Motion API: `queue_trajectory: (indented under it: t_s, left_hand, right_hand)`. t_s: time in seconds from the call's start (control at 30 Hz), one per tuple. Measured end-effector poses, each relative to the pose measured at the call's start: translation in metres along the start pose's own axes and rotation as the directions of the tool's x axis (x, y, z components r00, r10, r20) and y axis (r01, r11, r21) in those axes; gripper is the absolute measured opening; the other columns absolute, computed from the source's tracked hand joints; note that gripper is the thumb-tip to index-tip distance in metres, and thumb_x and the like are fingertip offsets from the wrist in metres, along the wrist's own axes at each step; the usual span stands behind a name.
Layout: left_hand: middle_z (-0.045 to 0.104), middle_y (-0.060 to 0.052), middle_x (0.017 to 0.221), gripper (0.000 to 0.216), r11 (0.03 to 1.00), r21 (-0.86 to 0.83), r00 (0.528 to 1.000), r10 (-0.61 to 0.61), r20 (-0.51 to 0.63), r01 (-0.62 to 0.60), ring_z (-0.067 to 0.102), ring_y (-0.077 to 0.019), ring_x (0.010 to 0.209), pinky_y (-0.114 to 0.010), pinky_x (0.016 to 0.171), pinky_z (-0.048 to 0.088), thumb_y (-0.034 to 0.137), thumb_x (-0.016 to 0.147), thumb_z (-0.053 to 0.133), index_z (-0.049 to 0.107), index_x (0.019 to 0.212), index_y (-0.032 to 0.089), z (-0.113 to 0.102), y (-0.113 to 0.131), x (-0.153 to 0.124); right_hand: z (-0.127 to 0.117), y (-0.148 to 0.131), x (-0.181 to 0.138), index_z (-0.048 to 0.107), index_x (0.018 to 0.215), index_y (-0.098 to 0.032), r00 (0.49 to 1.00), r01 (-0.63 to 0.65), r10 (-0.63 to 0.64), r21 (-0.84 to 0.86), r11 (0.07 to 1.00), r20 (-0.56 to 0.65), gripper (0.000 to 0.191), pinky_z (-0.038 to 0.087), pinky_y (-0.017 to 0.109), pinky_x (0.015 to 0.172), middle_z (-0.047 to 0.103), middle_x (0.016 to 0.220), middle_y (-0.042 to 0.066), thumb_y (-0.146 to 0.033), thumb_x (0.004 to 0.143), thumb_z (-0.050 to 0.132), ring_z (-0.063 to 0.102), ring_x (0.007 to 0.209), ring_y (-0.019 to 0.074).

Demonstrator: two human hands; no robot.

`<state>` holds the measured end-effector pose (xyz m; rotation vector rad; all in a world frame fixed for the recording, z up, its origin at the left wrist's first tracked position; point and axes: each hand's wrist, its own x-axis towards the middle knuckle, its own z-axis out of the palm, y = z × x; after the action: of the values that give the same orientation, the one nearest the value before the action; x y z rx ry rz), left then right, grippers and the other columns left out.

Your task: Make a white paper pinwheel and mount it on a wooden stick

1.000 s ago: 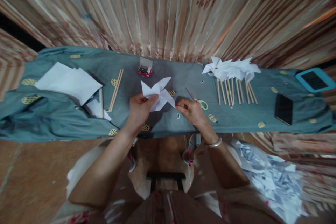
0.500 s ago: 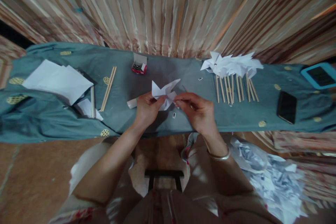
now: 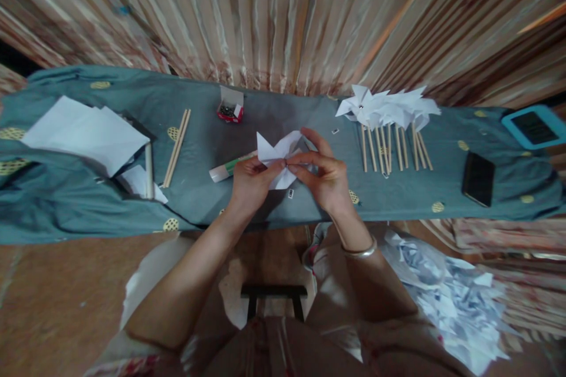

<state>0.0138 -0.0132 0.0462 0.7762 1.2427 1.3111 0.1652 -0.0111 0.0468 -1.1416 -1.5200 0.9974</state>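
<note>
A white paper pinwheel (image 3: 279, 150) with folded, pointed blades is between my hands above the middle of the cloth. My left hand (image 3: 252, 184) is closed on its left side, thumb near the centre. With thumb and forefinger together, my right hand (image 3: 322, 177) pinches at the pinwheel's centre; whether a pin is in that pinch is too small to tell. Beside my left hand lies a white and green glue stick (image 3: 223, 171), partly hidden. A small red box (image 3: 230, 112) of metal pins stands with its lid up beyond my hands.
Finished pinwheels (image 3: 389, 109) on wooden sticks lie at right. Farther right are a black phone (image 3: 478, 179) and a blue-framed tablet (image 3: 536, 128). At left are loose sticks (image 3: 177, 148) and white paper sheets (image 3: 86, 135). A bag of paper scraps (image 3: 455, 300) rests below the table.
My right hand has moved left from the pinwheel's right edge to its centre, its fingers now pinching there. More of the glue stick shows. The view has shifted slightly.
</note>
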Motion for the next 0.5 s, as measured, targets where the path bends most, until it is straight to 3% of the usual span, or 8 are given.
queue_trajectory:
  t_s: [0.17, 0.3, 0.5]
  left_hand:
    - [0.075, 0.0, 0.069, 0.009, 1.0, -0.023, 1.0, -0.016, -0.001, 0.016, 0.063, -0.014, 0.062, -0.025, 0.061, 0.051, 0.021, 0.059, 0.079, 0.079, 0.067, 0.018, -0.0005, 0.0006, -0.0013]
    - [0.074, 0.0, 0.065, 0.009, 1.0, -0.024, 1.0, -0.006, 0.016, 0.006, 0.062, -0.0139, 0.06, -0.025, 0.058, 0.049, 0.023, 0.059, 0.08, 0.078, 0.066, 0.017, -0.0014, 0.0007, -0.0029]
    - [0.076, -0.001, 0.069, 0.008, 1.0, -0.018, 1.0, -0.019, 0.007, 0.02, 0.064, -0.0148, 0.062, -0.026, 0.061, 0.052, 0.023, 0.06, 0.079, 0.078, 0.067, 0.018, -0.0005, 0.0038, -0.0052]
  right_hand:
    - [0.0038, 0.0072, 0.0006, 0.078, 0.082, -0.028, 0.999, -0.025, 0.03, 0.134, 0.991, -0.034, 0.008, 0.042, 0.045, 0.117, 0.062, 0.142, 0.001, -0.034, 0.078, 0.082, 0.053, 0.139, 0.0279]
    - [0.0051, 0.0085, 0.0022, 0.078, 0.079, -0.027, 0.992, -0.121, 0.128, 0.257, 0.959, -0.011, 0.012, 0.046, 0.046, 0.113, 0.064, 0.14, 0.003, -0.034, 0.073, 0.086, 0.056, 0.136, 0.0291]
    - [0.0043, 0.0072, 0.0029, 0.076, 0.078, -0.026, 0.982, -0.19, 0.189, 0.272, 0.943, 0.032, 0.021, 0.049, 0.043, 0.11, 0.064, 0.141, 0.003, -0.043, 0.07, 0.087, 0.056, 0.136, 0.0292]
